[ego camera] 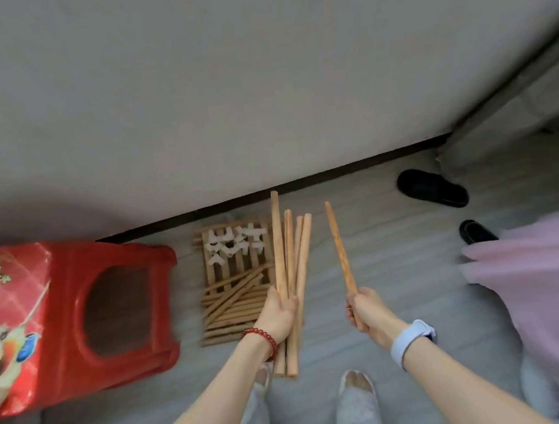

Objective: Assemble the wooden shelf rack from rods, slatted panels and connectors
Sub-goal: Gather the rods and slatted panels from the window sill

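Gripping a bundle of rods [292,278] in your left hand [278,313] and one rod [340,247] in your right hand [364,309], above the panels [234,276] and connectors [237,242] on the floor, you likely find them light, stiff and smooth, best held low.

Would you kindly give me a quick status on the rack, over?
Left hand grips a bundle of rods. Right hand holds a single rod. Connectors unused on the panels. Nothing blocking.

Grey floor [394,262] — red stool [111,311]
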The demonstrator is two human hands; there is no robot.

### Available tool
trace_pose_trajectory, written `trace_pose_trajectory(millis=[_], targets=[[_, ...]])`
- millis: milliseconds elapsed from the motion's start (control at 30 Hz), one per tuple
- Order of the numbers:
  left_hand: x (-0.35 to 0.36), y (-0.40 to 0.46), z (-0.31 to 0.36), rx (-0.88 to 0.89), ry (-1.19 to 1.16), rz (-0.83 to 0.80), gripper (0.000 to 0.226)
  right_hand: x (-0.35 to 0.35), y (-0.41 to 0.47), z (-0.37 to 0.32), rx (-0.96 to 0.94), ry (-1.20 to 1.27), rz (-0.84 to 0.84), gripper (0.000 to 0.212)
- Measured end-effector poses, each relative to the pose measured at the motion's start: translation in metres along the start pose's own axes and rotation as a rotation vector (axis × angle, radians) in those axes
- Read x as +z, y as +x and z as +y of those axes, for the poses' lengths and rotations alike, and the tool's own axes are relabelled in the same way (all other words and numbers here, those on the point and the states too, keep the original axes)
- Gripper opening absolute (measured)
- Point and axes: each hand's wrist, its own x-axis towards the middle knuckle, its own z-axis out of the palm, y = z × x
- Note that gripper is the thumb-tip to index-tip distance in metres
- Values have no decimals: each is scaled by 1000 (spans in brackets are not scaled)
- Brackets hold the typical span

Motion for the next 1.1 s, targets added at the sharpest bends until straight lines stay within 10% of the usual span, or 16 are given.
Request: trace_pose_trajectory(millis=[567, 1100], targets=[[139, 384, -202, 79, -64, 182, 44, 56, 394, 133, -277, -230, -36, 15], [141, 425, -245, 104, 613, 407, 69, 63, 430, 163, -591, -810, -50, 51]])
